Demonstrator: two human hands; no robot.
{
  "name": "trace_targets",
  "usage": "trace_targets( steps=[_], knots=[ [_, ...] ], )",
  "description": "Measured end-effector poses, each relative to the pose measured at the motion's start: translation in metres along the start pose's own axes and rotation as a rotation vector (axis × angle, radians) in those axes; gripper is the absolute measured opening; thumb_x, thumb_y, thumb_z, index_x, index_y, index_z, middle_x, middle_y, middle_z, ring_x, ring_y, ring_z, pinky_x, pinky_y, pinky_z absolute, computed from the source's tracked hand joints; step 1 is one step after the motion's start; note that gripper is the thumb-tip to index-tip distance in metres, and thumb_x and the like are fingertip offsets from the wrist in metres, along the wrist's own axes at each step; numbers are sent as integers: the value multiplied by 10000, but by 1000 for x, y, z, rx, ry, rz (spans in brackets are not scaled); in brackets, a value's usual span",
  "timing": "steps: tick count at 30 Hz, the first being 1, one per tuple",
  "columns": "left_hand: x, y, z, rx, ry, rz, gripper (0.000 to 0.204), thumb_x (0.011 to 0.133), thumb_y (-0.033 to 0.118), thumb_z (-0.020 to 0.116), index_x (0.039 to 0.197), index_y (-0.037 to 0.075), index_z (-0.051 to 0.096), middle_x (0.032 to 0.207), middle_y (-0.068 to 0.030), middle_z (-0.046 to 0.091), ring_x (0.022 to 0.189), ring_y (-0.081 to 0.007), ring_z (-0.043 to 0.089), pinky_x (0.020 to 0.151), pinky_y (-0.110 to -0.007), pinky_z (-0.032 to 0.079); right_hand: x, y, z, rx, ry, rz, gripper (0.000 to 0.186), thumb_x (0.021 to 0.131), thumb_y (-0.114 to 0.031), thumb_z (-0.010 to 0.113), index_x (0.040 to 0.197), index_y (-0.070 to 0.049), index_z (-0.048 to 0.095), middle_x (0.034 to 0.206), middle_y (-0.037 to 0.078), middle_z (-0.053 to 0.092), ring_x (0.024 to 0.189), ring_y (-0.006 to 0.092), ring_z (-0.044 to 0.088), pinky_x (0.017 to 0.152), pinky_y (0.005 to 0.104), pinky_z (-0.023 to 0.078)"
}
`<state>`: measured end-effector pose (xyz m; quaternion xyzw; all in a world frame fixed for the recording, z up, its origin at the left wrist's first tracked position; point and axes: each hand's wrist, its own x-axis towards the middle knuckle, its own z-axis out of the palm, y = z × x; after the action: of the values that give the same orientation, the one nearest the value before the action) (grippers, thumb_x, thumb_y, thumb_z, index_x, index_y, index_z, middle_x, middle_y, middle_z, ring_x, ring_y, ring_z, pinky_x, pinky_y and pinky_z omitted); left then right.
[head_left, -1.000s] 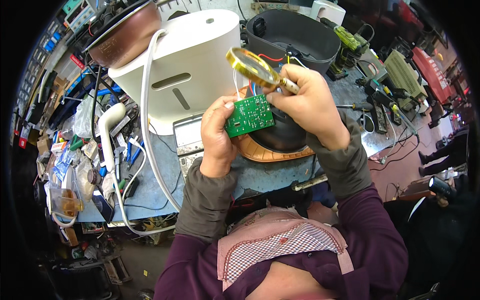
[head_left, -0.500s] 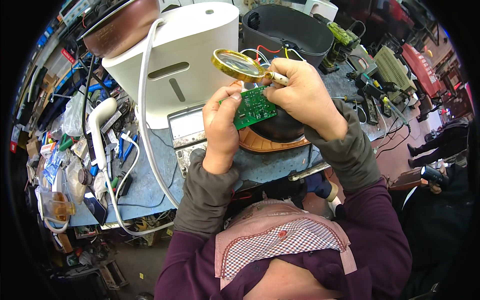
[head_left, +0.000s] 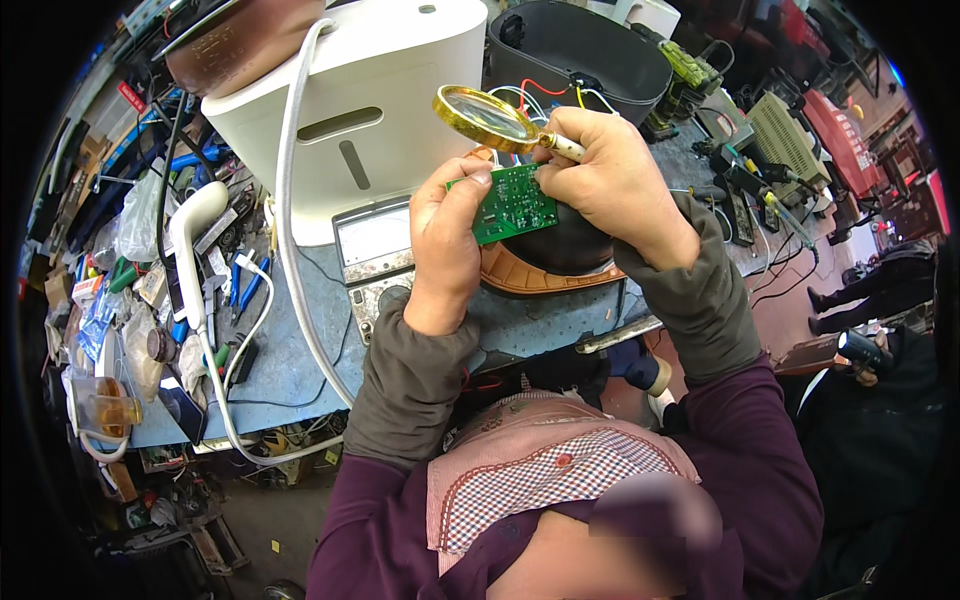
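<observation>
A green circuit board [head_left: 512,208] is held up over the bench, tilted toward me. My left hand [head_left: 447,225] pinches its left edge, with the thumb on the face of the board. My right hand [head_left: 618,180] grips the pale handle of a gold-rimmed magnifying glass [head_left: 488,117], its fingers also at the board's upper right corner. The lens hangs above and slightly left of the board. Below the board sits a dark rounded thing with an orange-brown ribbed rim [head_left: 540,279], partly hidden by the board and my hands.
A white appliance housing [head_left: 345,130] with a grey hose [head_left: 289,170] stands behind my left hand, a black tub [head_left: 590,50] behind the right. An analog meter [head_left: 372,242] lies beside my left wrist. Tools and bags clutter the left; a beige instrument [head_left: 788,137] stands right. Another person [head_left: 880,430] is at right.
The view has shifted slightly. The board, magnifying glass and both hands sit a little farther right in the picture, with the same grips.
</observation>
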<state>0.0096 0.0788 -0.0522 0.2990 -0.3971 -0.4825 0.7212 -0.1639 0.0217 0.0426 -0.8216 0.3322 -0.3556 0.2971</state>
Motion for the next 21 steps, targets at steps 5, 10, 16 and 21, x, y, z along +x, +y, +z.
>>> trace_targets(
  steps=[5, 10, 16, 21],
  knots=[
    [1, -2, -2, -4, 8, 1, 294, 1022, 194, 547, 1131, -42, 685, 883, -79, 730, 611, -115, 655, 510, -230, 501, 2, 0, -2, 49, -36, 30, 83, 798, 4, 703, 853, 26, 645, 679, 55, 607, 645, 89, 535, 585, 317, 455],
    [1, -3, -2, 3, 16, -7, 295, 1017, 195, 537, 1114, -41, 686, 856, -74, 721, 597, -118, 647, 498, -236, 496, 3, -3, -11, 254, -95, 109, 63, 819, -1, 718, 852, 10, 666, 697, 0, 613, 675, 59, 544, 597, 288, 461],
    [2, -2, 0, -7, 34, -39, 301, 1014, 193, 522, 1112, -37, 690, 860, -83, 725, 594, -126, 652, 483, -245, 495, 3, 6, -3, 85, -66, 5, 74, 832, 2, 720, 858, 15, 652, 695, 6, 581, 681, 59, 515, 601, 285, 442],
    [3, -5, -2, -15, 36, -37, 303, 1010, 196, 524, 1134, -30, 682, 883, -94, 730, 603, -142, 667, 485, -249, 510, 6, 7, -11, 80, -123, 13, 87, 828, -2, 725, 875, 22, 656, 708, 23, 601, 691, 65, 533, 612, 301, 458]
  ],
)
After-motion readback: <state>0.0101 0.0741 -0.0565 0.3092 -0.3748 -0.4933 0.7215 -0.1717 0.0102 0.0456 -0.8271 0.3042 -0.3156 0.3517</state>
